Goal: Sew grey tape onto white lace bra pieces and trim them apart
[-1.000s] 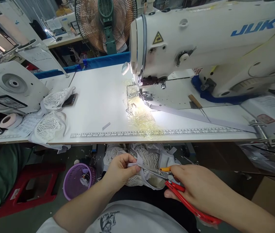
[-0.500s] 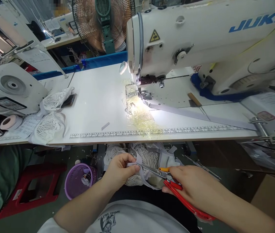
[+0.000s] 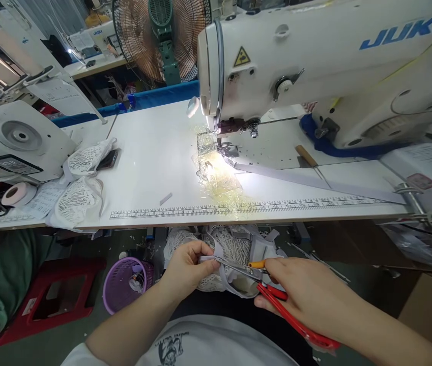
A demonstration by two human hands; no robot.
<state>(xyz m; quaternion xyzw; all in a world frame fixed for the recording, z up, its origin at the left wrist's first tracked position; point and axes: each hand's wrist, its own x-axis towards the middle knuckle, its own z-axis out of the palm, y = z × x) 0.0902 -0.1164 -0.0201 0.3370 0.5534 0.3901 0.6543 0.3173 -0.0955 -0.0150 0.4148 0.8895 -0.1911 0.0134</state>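
1 purple basket [image 3: 113, 292] holds scraps [image 3: 137, 281]; right hand [image 3: 303, 290] grips red-handled scissors [image 3: 292, 319].

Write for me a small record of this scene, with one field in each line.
Left hand: pinches a pale strap
Right hand: holds red-handled scissors
Blades: point toward the left fingertips; whether they cut is unclear
Near hands: white lace garment
On table: sewing machine, small grey strip
Floor, left of garment: purple basket
Behind table: fan
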